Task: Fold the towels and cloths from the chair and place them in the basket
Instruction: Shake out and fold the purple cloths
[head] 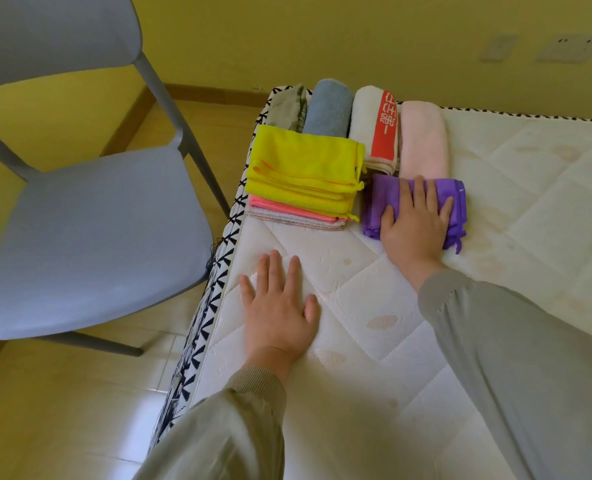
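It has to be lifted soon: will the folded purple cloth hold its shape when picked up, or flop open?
Probably floppy: the purple cloth is thin, soft layers with loose edges, so it may unfold unless pinched through every layer. Likely light, being so thin. The right hand lies flat on it.

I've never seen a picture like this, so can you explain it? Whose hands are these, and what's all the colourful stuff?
No machine here: a person wears a camera on their head, so you look down at their own hands. The left hand lies flat on a white mattress. The right hand presses flat on a folded purple cloth. Beside it is a folded stack with a yellow cloth on top. Behind sit a blue towel, a white towel with a red stripe and a pink towel. A chair stands on the left. Neither hand grips anything.
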`<state>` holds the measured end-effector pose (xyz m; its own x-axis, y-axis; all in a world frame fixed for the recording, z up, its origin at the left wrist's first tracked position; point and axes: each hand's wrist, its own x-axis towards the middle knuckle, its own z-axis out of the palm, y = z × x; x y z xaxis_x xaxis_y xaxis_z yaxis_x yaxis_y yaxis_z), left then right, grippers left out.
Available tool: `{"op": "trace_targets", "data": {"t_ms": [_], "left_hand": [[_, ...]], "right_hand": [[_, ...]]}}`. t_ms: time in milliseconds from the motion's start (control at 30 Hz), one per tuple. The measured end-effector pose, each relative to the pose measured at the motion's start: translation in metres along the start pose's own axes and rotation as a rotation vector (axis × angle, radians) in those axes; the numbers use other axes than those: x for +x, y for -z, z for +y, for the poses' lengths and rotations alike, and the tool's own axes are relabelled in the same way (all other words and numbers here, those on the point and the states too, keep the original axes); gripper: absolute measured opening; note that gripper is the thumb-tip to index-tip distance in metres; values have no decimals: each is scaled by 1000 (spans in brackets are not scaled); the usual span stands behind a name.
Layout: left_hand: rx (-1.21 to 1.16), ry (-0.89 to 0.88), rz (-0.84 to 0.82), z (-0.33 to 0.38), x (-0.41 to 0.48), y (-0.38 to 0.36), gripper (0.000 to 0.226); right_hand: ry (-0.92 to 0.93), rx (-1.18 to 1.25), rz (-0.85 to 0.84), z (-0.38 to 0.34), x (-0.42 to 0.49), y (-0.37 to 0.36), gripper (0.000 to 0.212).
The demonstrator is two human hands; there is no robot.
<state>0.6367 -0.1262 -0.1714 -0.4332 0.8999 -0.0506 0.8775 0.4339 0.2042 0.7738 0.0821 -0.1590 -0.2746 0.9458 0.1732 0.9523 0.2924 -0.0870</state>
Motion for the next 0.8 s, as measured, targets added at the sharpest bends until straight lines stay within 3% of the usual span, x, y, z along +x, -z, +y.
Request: {"op": "trace_targets", "data": {"t_ms": [133,300,600,800], "left_hand": [[-21,2,19,1,0,-1,68],[-12,-7,2,-1,2,0,69],[-119,-57,-304,-18,9,31,68],[-89,-50,-314,-33,-11,75,68]], "right_hand": [[1,-8,1,1,2,-1,64],[1,-22,-119,-2,10,7,64],[148,-117,-236,-15,-28,66,67],[194,-57,-259,-44,-68,94,65]]}}
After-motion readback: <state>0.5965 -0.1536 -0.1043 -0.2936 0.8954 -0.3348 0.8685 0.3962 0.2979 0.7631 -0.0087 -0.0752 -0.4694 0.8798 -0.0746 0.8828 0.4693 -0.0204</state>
